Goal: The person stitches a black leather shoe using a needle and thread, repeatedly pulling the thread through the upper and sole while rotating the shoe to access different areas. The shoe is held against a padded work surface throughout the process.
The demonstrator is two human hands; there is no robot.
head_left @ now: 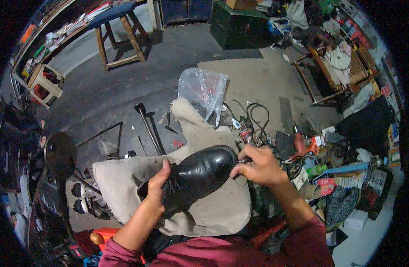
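Note:
A black leather lace-up shoe (206,167) lies across the beige cloth (218,213) on my lap, its toe pointing up and to the right. My left hand (157,187) grips it around the ankle opening, with the thumb on top near the laces. At the toe, my right hand (261,166) pinches a small dark tool (245,161) against the edge of the sole. The tool's tip is too small to make out. A thin thread-like loop (241,183) hangs just below those fingertips.
A clear plastic bag (202,86) lies beyond the cloth. To the left stands a long black metal rod (147,128). Cables (259,115), a red-handled tool (299,143) and a blue-rimmed box (344,168) crowd the right. A wooden stool (121,36) stands farther off.

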